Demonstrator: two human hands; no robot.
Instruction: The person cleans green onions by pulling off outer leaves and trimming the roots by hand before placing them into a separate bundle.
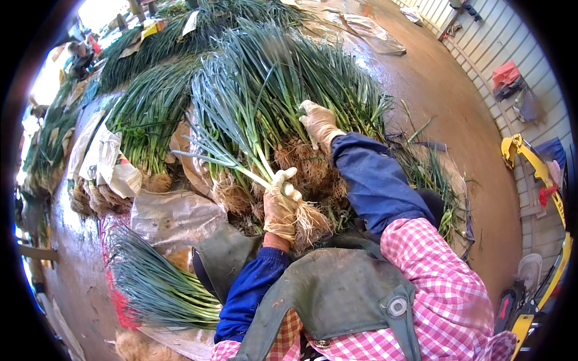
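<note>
My left hand (281,210), in a pale work glove, is closed round the white lower stems of a few green onions (255,177). Their leaves point up and left, and their pale roots (312,222) hang out by my wrist. A large heap of green onions (265,84) lies right ahead, with brown, soil-covered roots (301,161) turned toward me. At the heap's right side my right hand (320,125), also gloved, has its fingers curled on the stems. How many stems it grips is hidden.
Trimmed-looking green onions (165,286) lie at lower left beside a tan sack (174,213). More heaps (144,114) stretch to the far left, some under white sacks (111,162). Loose leaves lie right of the main heap. A yellow metal frame (542,174) stands by the right wall.
</note>
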